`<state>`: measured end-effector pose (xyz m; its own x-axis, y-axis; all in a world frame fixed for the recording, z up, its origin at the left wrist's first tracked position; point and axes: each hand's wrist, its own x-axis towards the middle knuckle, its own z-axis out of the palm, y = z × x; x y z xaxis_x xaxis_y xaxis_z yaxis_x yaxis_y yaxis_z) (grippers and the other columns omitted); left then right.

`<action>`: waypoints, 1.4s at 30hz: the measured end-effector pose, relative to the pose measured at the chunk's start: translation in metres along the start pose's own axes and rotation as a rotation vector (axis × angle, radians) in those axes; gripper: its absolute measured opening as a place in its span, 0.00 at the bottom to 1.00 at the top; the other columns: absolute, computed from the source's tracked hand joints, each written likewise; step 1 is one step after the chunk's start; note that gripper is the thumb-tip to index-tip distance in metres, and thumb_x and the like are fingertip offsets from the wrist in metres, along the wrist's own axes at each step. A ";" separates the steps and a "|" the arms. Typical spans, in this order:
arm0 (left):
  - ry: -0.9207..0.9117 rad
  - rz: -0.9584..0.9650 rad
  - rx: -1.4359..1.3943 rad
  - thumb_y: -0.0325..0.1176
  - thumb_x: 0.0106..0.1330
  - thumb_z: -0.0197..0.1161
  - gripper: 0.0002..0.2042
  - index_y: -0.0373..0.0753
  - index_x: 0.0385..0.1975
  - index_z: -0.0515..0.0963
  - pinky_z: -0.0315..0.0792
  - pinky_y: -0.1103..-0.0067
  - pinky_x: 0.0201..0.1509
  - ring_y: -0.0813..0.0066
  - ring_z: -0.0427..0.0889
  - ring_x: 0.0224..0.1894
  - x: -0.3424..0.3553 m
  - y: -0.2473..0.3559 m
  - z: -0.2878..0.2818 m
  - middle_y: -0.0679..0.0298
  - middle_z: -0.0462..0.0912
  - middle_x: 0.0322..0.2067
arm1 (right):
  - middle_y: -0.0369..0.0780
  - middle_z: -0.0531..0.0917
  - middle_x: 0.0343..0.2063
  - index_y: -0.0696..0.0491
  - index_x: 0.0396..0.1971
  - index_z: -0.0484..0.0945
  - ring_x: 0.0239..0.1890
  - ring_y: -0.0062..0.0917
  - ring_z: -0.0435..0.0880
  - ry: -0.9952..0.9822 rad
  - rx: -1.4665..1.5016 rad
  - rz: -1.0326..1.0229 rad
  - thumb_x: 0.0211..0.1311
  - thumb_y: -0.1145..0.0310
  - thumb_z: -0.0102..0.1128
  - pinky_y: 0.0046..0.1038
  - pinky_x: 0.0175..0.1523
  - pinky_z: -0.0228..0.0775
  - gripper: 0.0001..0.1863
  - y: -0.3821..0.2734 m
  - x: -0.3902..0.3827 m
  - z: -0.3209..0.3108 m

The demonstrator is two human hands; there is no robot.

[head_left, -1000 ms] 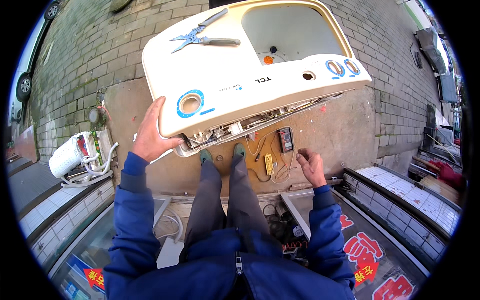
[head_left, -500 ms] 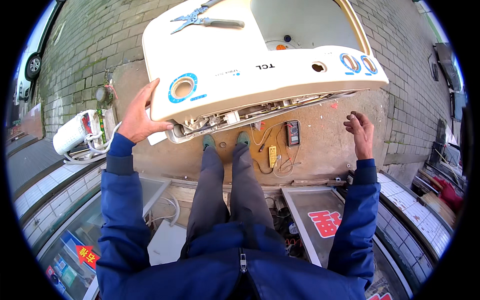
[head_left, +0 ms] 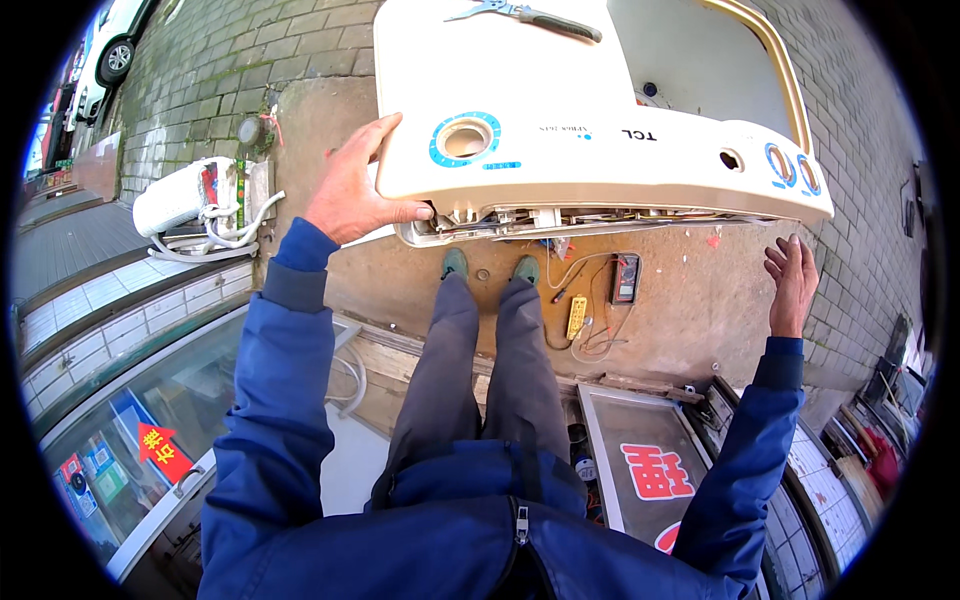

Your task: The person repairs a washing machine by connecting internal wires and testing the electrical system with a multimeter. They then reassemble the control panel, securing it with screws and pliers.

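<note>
A cream washing machine (head_left: 570, 165) stands before me, its top control panel showing blue dial rings, with round holes where knobs would sit. Wires and pale parts show along the panel's open underside edge. My left hand (head_left: 350, 190) is closed on the panel's near left corner, the thumb at the lower edge and the fingers on top. My right hand (head_left: 793, 282) hangs just short of the panel's right end, apart from it, with its fingers loosely stretched and nothing in them. Pliers (head_left: 550, 20) with dark handles lie on the machine's top.
On the floor beyond my feet lie a multimeter (head_left: 625, 279) with leads and a yellow power strip (head_left: 576, 316). A white cylindrical part with hoses (head_left: 185, 200) sits at the left. Glass-topped frames (head_left: 650, 455) flank my legs, and a car (head_left: 112, 60) is at the far left.
The scene has shifted rightward in my view. My right hand's curled fingers have straightened, and it is closer to the panel's right end. My left hand keeps its hold on the left corner.
</note>
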<state>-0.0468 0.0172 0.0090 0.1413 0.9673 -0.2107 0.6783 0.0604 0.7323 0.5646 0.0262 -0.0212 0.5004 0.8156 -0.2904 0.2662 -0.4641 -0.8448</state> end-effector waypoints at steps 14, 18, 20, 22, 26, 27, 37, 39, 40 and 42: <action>0.219 0.034 0.092 0.37 0.32 0.87 0.59 0.36 0.72 0.60 0.64 0.63 0.73 0.51 0.68 0.69 -0.058 0.027 0.043 0.50 0.67 0.66 | 0.59 0.62 0.71 0.67 0.75 0.50 0.69 0.46 0.71 0.089 0.188 0.049 0.71 0.33 0.50 0.39 0.69 0.67 0.54 -0.019 0.062 -0.020; 0.233 0.059 0.108 0.36 0.35 0.87 0.58 0.33 0.71 0.60 0.67 0.64 0.72 0.49 0.69 0.68 -0.058 0.021 0.048 0.48 0.66 0.66 | 0.55 0.62 0.72 0.61 0.75 0.54 0.70 0.47 0.69 0.067 0.106 0.026 0.72 0.34 0.49 0.44 0.71 0.63 0.50 -0.013 0.079 -0.022; 0.230 0.057 0.137 0.37 0.36 0.87 0.57 0.33 0.72 0.60 0.66 0.64 0.72 0.48 0.69 0.68 -0.057 0.017 0.052 0.48 0.66 0.66 | 0.50 0.67 0.70 0.57 0.75 0.58 0.71 0.42 0.68 0.139 0.082 0.070 0.68 0.30 0.51 0.45 0.73 0.60 0.50 -0.007 0.091 -0.023; 0.226 0.041 0.165 0.37 0.38 0.86 0.57 0.33 0.72 0.60 0.65 0.63 0.73 0.48 0.68 0.68 -0.055 0.015 0.057 0.48 0.65 0.67 | 0.49 0.68 0.69 0.55 0.74 0.60 0.70 0.42 0.69 0.106 0.102 0.074 0.68 0.30 0.51 0.46 0.72 0.60 0.49 -0.006 0.097 -0.025; 0.241 0.003 0.178 0.38 0.39 0.86 0.55 0.33 0.71 0.60 0.63 0.62 0.74 0.48 0.65 0.70 -0.052 0.015 0.068 0.48 0.65 0.67 | 0.46 0.70 0.68 0.53 0.72 0.63 0.67 0.40 0.72 0.096 0.148 0.082 0.68 0.33 0.55 0.41 0.70 0.63 0.46 -0.005 0.115 -0.033; 0.254 -0.002 0.171 0.38 0.39 0.86 0.55 0.33 0.71 0.60 0.63 0.61 0.74 0.47 0.64 0.70 -0.051 0.016 0.071 0.49 0.65 0.67 | 0.45 0.73 0.65 0.52 0.70 0.67 0.65 0.37 0.73 0.124 0.152 0.106 0.68 0.34 0.56 0.38 0.70 0.64 0.42 -0.008 0.119 -0.030; 0.140 0.005 0.205 0.41 0.35 0.88 0.58 0.32 0.70 0.60 0.59 0.56 0.75 0.44 0.61 0.71 -0.046 0.019 0.057 0.46 0.64 0.68 | 0.40 0.85 0.44 0.56 0.51 0.79 0.46 0.24 0.84 0.142 0.045 0.051 0.70 0.39 0.58 0.28 0.54 0.77 0.32 -0.011 0.146 -0.028; 0.085 -0.008 0.213 0.41 0.31 0.89 0.60 0.32 0.70 0.61 0.60 0.55 0.74 0.43 0.62 0.71 -0.043 0.020 0.052 0.45 0.65 0.68 | 0.40 0.85 0.42 0.57 0.49 0.80 0.43 0.24 0.86 0.157 0.034 0.055 0.70 0.39 0.59 0.26 0.50 0.79 0.32 -0.011 0.152 -0.029; 0.101 0.013 0.241 0.41 0.31 0.89 0.60 0.32 0.70 0.62 0.61 0.55 0.74 0.43 0.63 0.70 -0.043 0.019 0.053 0.46 0.65 0.68 | 0.41 0.85 0.42 0.58 0.48 0.80 0.42 0.23 0.86 0.164 0.025 0.048 0.70 0.40 0.59 0.26 0.49 0.80 0.32 -0.015 0.155 -0.029; 0.132 0.057 0.299 0.41 0.30 0.89 0.60 0.31 0.70 0.62 0.62 0.56 0.73 0.43 0.65 0.69 -0.044 0.018 0.055 0.46 0.66 0.67 | 0.40 0.85 0.38 0.60 0.44 0.81 0.39 0.22 0.85 0.205 0.008 0.015 0.70 0.40 0.60 0.25 0.45 0.80 0.31 -0.017 0.162 -0.024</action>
<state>-0.0010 -0.0377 -0.0039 0.1038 0.9918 -0.0741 0.8565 -0.0512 0.5136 0.6605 0.1577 -0.0426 0.6619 0.7207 -0.2062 0.2512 -0.4723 -0.8449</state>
